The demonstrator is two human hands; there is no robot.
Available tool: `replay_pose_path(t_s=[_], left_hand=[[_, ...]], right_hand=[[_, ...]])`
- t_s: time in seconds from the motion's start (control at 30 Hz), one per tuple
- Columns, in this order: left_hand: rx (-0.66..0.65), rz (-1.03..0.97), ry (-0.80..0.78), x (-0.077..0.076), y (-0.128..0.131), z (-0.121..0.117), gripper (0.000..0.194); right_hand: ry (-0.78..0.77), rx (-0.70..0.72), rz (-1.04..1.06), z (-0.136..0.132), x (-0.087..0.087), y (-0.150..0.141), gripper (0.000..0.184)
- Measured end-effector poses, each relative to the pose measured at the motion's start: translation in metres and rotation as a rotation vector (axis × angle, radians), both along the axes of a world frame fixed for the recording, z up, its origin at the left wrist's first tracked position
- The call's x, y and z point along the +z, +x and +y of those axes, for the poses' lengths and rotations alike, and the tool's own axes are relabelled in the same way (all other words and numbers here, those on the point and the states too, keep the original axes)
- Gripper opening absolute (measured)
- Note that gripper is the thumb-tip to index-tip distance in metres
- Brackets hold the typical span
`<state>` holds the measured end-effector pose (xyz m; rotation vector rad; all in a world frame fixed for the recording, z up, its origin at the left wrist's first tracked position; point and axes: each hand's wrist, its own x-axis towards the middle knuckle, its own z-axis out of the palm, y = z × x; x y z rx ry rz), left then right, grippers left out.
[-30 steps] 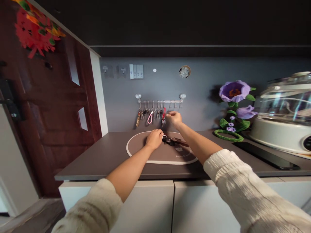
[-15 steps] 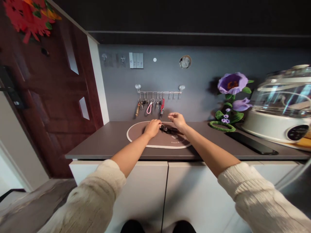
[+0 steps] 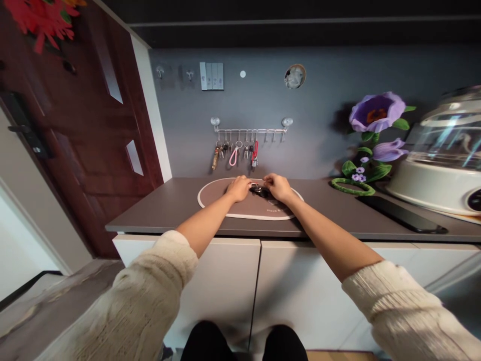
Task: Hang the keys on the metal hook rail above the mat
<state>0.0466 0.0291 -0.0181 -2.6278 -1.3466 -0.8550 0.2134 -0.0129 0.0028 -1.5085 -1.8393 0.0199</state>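
Brown mat [image 3: 225, 205] under keys [image 3: 259, 189]; left hand [image 3: 239, 188], right hand [image 3: 277, 186] both pinching them; rack [image 3: 250, 131] behind.

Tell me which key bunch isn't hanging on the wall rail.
The dark key bunch lying on the oval mat, between the left hand and right hand. The others, including the pink loop and red strap, hang from the rail.

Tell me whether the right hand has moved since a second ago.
Yes. The right hand has come down from the key rack on the wall to the key bunch on the oval mat.
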Motion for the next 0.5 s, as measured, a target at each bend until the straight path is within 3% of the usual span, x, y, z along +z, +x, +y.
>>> replay_pose_path(t_s=[0.2,0.5], left_hand=[[-0.064,-0.05,-0.033,-0.0031,0.0002,0.0099,0.025],[-0.098,-0.139,-0.042,0.0002,0.0002,0.0065,0.01]], right_hand=[[-0.006,-0.05,-0.114,0.003,-0.0019,-0.0014,0.026],[-0.02,-0.058,-0.142,0.0044,-0.0021,-0.0031,0.026]])
